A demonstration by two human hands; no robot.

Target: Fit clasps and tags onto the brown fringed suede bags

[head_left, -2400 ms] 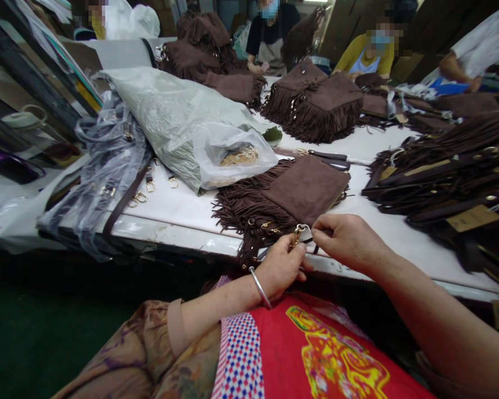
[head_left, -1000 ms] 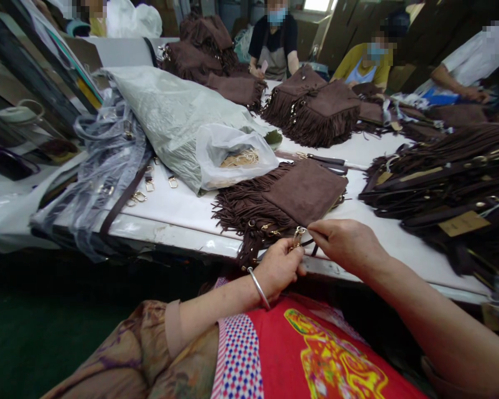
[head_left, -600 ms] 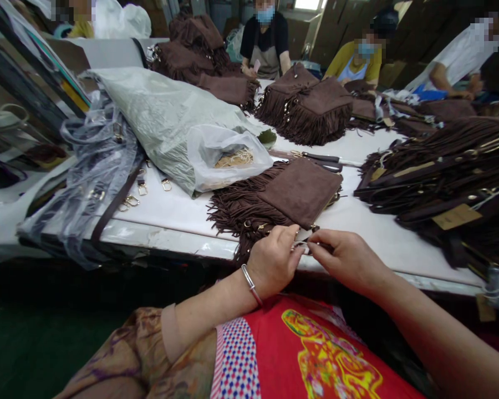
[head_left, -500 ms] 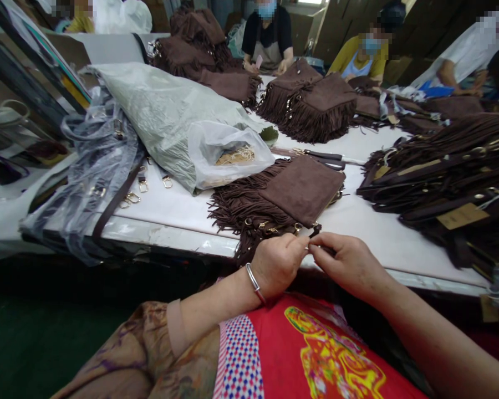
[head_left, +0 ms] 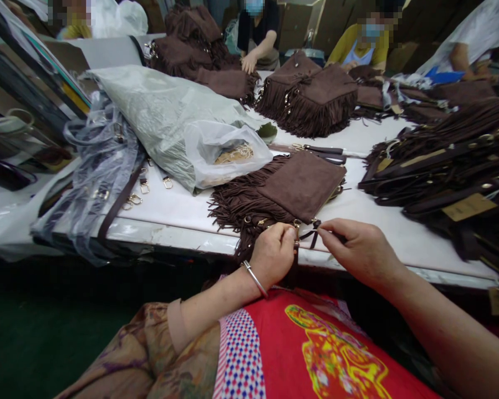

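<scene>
A dark brown suede bag [head_left: 303, 185] with long fringe [head_left: 243, 194] lies near the table's front edge, its zipped edge to the right. Below its front corner, my left hand [head_left: 275, 252] is closed beside a gold metal fitting [head_left: 296, 226]; what lies within its fingers is hidden. My right hand [head_left: 355, 244] pinches the end of a thin dark strip [head_left: 313, 239] by the bag's zip end, thumb against forefinger. A short gap separates the two hands. Behind the bag lies a dark wrist strap [head_left: 322, 152].
Left of the bag, an open white plastic bag [head_left: 199, 160] holds tags with strings, beside a large grey-green plastic sack [head_left: 158, 105]. Plastic-wrapped straps [head_left: 95, 188] hang over the front edge. Tagged fringed bags [head_left: 441, 166] pile up at right. Co-workers sit across the table.
My hands have parted: the left moved left and the right slightly right, so the dark strip shows between them. Across the table, a co-worker's hand has reached onto a brown bag.
</scene>
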